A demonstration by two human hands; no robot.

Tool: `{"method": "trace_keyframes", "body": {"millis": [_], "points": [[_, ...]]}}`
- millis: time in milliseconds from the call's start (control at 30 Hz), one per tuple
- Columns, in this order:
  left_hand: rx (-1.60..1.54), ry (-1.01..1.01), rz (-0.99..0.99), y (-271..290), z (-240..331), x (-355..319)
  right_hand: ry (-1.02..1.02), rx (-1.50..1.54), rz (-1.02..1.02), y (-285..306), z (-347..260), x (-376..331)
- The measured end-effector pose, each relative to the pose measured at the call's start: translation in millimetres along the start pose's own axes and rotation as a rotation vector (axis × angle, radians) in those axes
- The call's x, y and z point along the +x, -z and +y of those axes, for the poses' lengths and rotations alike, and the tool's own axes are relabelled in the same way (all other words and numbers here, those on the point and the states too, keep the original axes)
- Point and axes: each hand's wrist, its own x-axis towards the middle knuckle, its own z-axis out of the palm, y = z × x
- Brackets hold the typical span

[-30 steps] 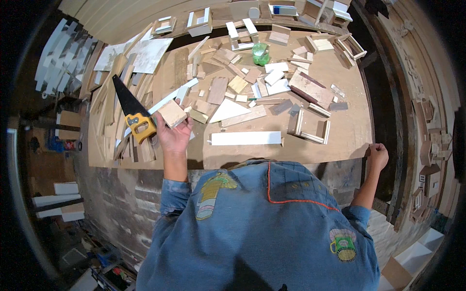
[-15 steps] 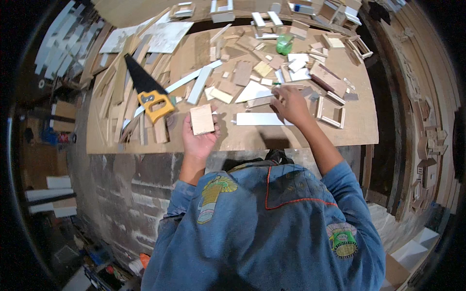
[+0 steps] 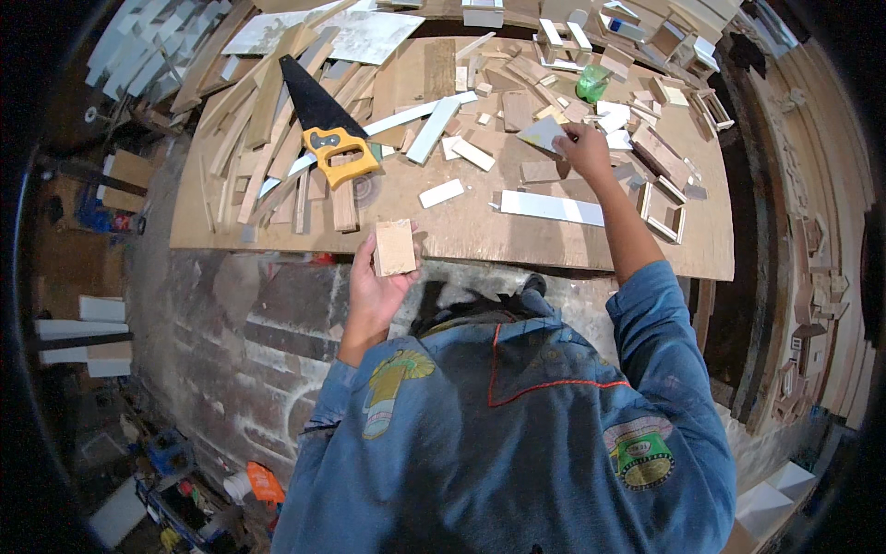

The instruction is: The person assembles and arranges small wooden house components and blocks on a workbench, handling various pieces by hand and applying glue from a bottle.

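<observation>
In the head view, the left hand [image 3: 380, 292] is holding a small wooden block [image 3: 395, 247] above the near edge of the counter [image 3: 461, 235], left of that edge's middle. The block is standing between the thumb, which is pressing along its left side, and the other fingers, which are curling round from behind, their tips showing at its right side. These fingers are spreading only as far as the block's width, and its broad pale face is turning up toward the camera.

The right hand [image 3: 585, 150] is reaching over the middle of the counter, its thumb and forefinger closing on the right end of a pale flat piece [image 3: 541, 134]. The piece is pointing away from the fingertips toward the counter's left edge and appears to be hanging just above the scraps.

Nearer the near edge, a long white strip [image 3: 549, 208] is lying below the right hand, with an open wooden frame [image 3: 661, 231] sitting to its right, toward the near right corner. A small white piece [image 3: 441, 192] is lying between the strip and a yellow-handled saw [image 3: 318, 102], which is resting on wooden strips [image 3: 263, 111] toward the left edge.
</observation>
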Motion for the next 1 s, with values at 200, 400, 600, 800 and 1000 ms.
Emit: {"method": "trace_keyframes", "body": {"millis": [200,400,600,800,1000], "points": [[0.105,0.011,-0.030,19,-5,1,-0.162,0.113,0.167,20,30,-4],[0.099,0.043,-0.024,2,-16,18,-0.046,-0.062,0.271,38,30,-24],[0.097,0.086,-0.099,-11,-24,41,0.370,-0.062,-0.011,12,-37,-65],[0.061,0.043,-0.135,-31,-31,57,0.195,0.010,-0.034,4,-32,-15],[0.006,0.047,-0.113,-45,-31,69,0.186,-0.142,-0.154,-19,-62,37]]}}
